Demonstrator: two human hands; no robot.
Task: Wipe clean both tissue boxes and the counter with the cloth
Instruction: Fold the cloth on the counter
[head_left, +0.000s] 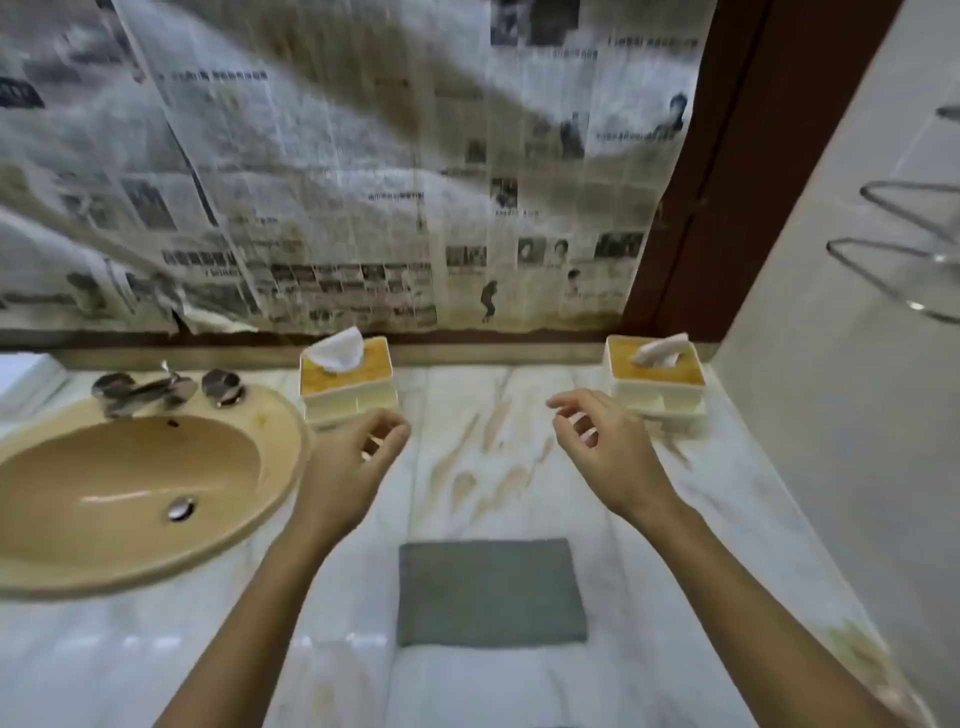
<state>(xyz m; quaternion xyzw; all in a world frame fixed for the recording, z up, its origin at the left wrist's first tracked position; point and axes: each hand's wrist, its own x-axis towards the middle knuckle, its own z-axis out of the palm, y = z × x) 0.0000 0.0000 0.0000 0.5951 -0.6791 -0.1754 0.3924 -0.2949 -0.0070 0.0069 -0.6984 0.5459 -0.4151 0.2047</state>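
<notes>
Two cream tissue boxes with yellow tops stand at the back of the marble counter (467, 415): the left tissue box (347, 382) beside the sink, the right tissue box (655, 378) near the side wall. A white tissue sticks up from each. A folded grey cloth (491, 592) lies flat on the counter near the front, between my forearms. My left hand (348, 462) hovers just in front of the left box, fingers loosely curled, holding nothing. My right hand (605, 441) hovers left of the right box, fingers relaxed and empty.
A beige oval sink (130, 493) with a chrome tap (150, 389) is set into the counter at the left. Newspaper (363, 182) covers the surface behind the counter. A tiled wall with chrome towel rails (904, 249) closes off the right side.
</notes>
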